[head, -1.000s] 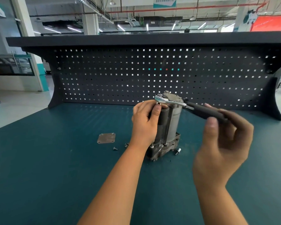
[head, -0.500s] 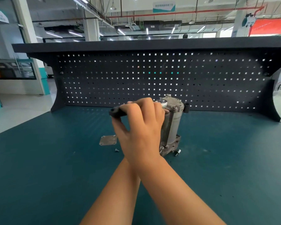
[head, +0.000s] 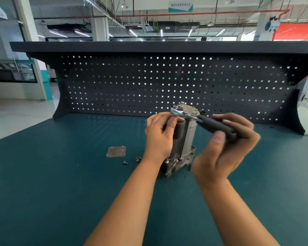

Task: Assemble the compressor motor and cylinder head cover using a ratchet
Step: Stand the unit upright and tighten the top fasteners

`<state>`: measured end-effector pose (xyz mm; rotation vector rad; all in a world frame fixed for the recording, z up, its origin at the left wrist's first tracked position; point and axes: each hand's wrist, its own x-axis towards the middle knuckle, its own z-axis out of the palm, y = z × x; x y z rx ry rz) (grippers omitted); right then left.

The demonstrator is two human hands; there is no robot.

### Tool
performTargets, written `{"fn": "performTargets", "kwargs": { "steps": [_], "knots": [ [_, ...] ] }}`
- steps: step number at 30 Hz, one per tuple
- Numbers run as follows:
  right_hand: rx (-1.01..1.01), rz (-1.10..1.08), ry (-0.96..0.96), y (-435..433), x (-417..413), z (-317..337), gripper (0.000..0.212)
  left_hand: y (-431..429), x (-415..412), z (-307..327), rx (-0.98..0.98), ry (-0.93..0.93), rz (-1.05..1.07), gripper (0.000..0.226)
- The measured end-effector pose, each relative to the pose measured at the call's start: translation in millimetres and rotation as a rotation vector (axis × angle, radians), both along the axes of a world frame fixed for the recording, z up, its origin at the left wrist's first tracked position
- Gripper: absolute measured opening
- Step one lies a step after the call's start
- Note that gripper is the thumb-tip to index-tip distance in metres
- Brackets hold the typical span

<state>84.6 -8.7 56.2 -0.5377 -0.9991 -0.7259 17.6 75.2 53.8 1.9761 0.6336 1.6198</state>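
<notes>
The grey compressor [head: 185, 139] stands upright on the teal bench top [head: 60, 174], its motor cylinder pointing up. My left hand [head: 160, 137] grips its upper left side. A ratchet [head: 199, 119] sits with its chrome head on the top of the motor, and its black handle runs out to the right. My right hand [head: 228, 144] curls round that handle. A flat square cylinder head cover [head: 116, 151] lies on the bench to the left of the compressor.
Small loose screws [head: 126, 162] and another fastener [head: 138, 158] lie between the cover and the compressor. A dark pegboard back panel [head: 167, 86] with a shelf on top closes off the far edge of the bench.
Half a second ago my right hand had swung the ratchet handle across to the left, over my left hand. Now the handle is back out on the right.
</notes>
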Motion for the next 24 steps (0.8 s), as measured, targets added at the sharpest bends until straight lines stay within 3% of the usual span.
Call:
{"fn": "performTargets", "kwargs": {
  "steps": [6,10,13,17,20,24],
  "knots": [
    [-0.136,-0.054,0.276,10.9,39.7,-1.1,0.016,-0.1,-0.9,1.6,-0.055,0.035,-0.006,0.030],
    [-0.440,0.019,0.494,31.4,66.9,3.5,0.028,-4.5,1.6,2.2,-0.037,0.048,-0.010,0.031],
    [-0.746,0.027,0.458,50.4,79.2,9.0,0.031,-6.1,1.6,2.2,-0.021,0.042,0.006,0.038],
    [-0.948,0.191,0.374,68.9,87.4,22.6,0.027,-2.4,0.7,2.9,-0.025,0.038,0.005,0.032],
    [-0.943,0.359,0.441,68.7,91.8,27.6,0.022,-0.9,0.0,4.0,-0.040,0.051,0.011,0.028],
    [-0.783,0.428,0.617,49.8,85.5,23.6,0.018,0.7,-0.3,3.6,-0.043,0.057,0.024,0.029]
  ]
}}
